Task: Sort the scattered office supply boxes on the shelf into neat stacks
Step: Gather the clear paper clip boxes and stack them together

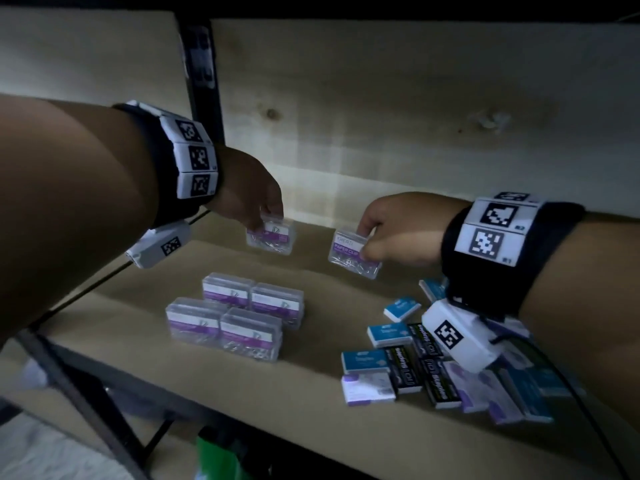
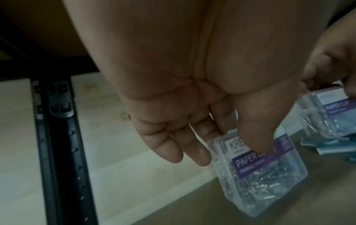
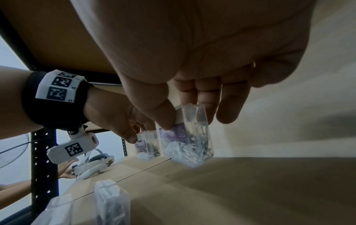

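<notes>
My left hand (image 1: 258, 209) pinches a clear paper clip box (image 1: 272, 236) with a purple label by its top edge, near the back of the shelf; the left wrist view shows the thumb on that box (image 2: 258, 170). My right hand (image 1: 384, 233) pinches a second clear paper clip box (image 1: 355, 256), tilted and lifted a little off the shelf (image 1: 311, 393); the right wrist view shows this box (image 3: 189, 137) between thumb and fingers. Several paper clip boxes (image 1: 239, 313) stand grouped in neat stacks at the shelf's middle.
A scattered heap of small blue, black and purple staple boxes (image 1: 433, 365) lies at the right under my right wrist. A black upright post (image 1: 201, 81) stands at the back left. The wooden back wall (image 1: 415, 116) is close behind both hands.
</notes>
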